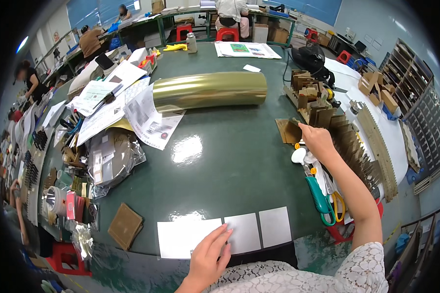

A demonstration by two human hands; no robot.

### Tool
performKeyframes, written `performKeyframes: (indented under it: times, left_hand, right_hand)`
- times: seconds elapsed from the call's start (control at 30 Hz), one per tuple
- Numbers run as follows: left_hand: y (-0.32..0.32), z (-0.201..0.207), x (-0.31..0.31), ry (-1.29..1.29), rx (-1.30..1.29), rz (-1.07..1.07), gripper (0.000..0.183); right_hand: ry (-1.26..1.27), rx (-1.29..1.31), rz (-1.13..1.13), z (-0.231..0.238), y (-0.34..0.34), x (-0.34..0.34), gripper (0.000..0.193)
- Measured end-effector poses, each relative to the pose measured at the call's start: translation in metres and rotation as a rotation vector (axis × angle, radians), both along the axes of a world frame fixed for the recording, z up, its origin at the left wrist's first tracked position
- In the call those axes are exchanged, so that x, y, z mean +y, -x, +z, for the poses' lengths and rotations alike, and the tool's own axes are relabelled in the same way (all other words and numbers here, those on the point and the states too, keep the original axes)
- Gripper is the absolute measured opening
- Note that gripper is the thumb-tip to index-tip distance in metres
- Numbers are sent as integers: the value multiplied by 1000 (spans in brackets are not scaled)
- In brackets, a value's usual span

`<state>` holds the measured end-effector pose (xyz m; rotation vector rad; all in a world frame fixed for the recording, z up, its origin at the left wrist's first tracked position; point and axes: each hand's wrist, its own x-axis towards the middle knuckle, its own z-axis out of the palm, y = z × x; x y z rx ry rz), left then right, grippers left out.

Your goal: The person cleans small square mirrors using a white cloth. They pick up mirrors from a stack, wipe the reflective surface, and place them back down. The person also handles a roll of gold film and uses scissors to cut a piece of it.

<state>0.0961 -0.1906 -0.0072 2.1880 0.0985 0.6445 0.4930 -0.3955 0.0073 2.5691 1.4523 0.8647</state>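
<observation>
R hand (317, 140) picking brown card piece, L hand (209, 254) steadying white sheets.

Step, I judge: taking one folded brown card piece (293, 132) from right-centre of frame; fingers pinched closed on its edge. Next move needs a clean lift w/o disturbing the card stack (322, 110). L hand lies flat and open, holding nothing, on matte white sheets (230, 234) at bottom centre. Shiny gold foil roll (210, 91) lies at upper centre on glossy green table (215, 161).
</observation>
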Motion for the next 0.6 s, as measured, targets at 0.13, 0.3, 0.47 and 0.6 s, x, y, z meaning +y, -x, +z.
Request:
performKeyframes:
  times: [0.13, 0.3, 0.47, 0.6]
  left_hand:
    - [-5, 9, 5, 152, 52, -36, 35]
    - [-30, 13, 21, 1251, 203, -296, 53]
    - [-42, 30, 13, 1506, 197, -410, 54]
    - [-26, 34, 10, 1421, 277, -332, 46]
  right_hand:
    - [-191, -67, 96, 17, 18, 22, 32]
    - [-145, 8, 491, 63, 122, 50, 46]
    - [75, 26, 785, 70, 203, 39, 37]
    - [62, 316, 805, 65, 216, 30, 35]
